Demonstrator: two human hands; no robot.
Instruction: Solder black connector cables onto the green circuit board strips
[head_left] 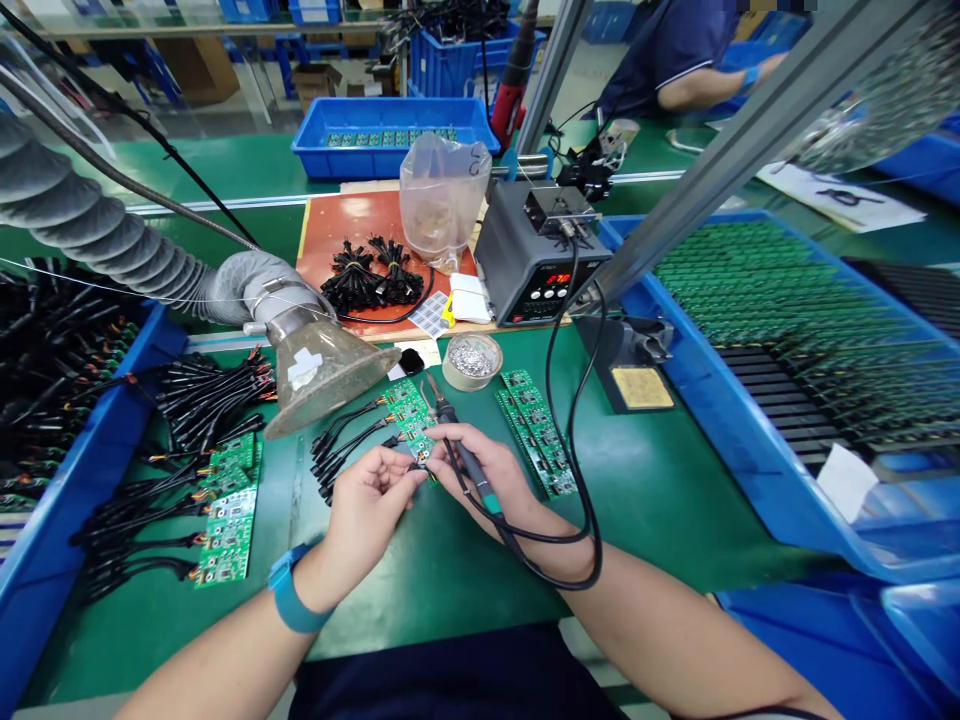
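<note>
My left hand (pixel 375 492), a blue-green band on its wrist, pinches the wire end of a short black cable (pixel 415 467) at the near end of a green circuit board strip (pixel 411 412). Several black cables (pixel 346 445) run off the strip's left side. In my right hand (pixel 491 475) lies a soldering iron (pixel 466 462), tip pointing up and away above the strip. Its fingertips meet near the same wire end, so the exact contact is hidden. The iron's black cord (pixel 598 540) loops over my right forearm.
Wired boards (pixel 229 530) lie left; another board strip (pixel 536 435) lies right. A fume hose funnel (pixel 322 370) hangs close by my left hand. Beyond are a round tin (pixel 471 362), a soldering station (pixel 534 262) and an iron stand (pixel 634 360). A blue bin (pixel 720 455) flanks the right.
</note>
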